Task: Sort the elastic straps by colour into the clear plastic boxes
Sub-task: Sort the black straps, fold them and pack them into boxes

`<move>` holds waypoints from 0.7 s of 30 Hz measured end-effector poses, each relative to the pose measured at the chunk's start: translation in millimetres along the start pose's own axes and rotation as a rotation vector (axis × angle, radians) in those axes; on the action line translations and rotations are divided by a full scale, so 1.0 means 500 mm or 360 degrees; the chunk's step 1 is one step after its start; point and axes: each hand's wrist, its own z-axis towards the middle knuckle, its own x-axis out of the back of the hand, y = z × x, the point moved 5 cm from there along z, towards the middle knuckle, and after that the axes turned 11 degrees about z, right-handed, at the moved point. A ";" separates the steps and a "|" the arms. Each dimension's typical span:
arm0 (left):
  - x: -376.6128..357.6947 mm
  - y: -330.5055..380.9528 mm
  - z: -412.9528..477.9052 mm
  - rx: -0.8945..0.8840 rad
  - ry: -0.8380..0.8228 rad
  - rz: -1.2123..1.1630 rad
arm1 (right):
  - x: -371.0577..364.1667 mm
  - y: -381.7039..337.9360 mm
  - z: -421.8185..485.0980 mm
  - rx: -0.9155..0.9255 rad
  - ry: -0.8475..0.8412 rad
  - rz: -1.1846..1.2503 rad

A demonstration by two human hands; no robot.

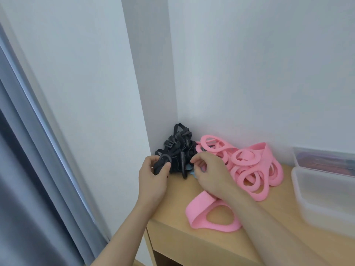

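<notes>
A heap of black straps lies in the wall corner on the wooden table. My left hand grips a bundle of black straps at the heap's left edge. My right hand hovers at the heap's right side with fingers curled; whether it holds anything I cannot tell. A pile of pink straps sits to the right, and one pink strap lies apart near the table's front, partly under my right forearm. A bit of blue shows below my right fingers.
Two clear plastic boxes stand at the right edge: the near box looks milky and the far box holds something dark and reddish. White walls close the corner behind. A grey curtain hangs at the left.
</notes>
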 end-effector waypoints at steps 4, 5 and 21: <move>-0.006 0.006 -0.011 -0.0026 -0.0072 0.0095 | 0.003 -0.005 -0.007 -0.0027 0.0007 0.0014; -0.011 0.007 -0.012 -0.0021 -0.0106 0.0109 | 0.000 -0.008 -0.006 -0.0039 -0.0041 -0.0046; -0.019 -0.012 0.003 -0.0066 -0.0043 0.0227 | 0.005 -0.104 0.179 -0.0477 0.0202 0.0040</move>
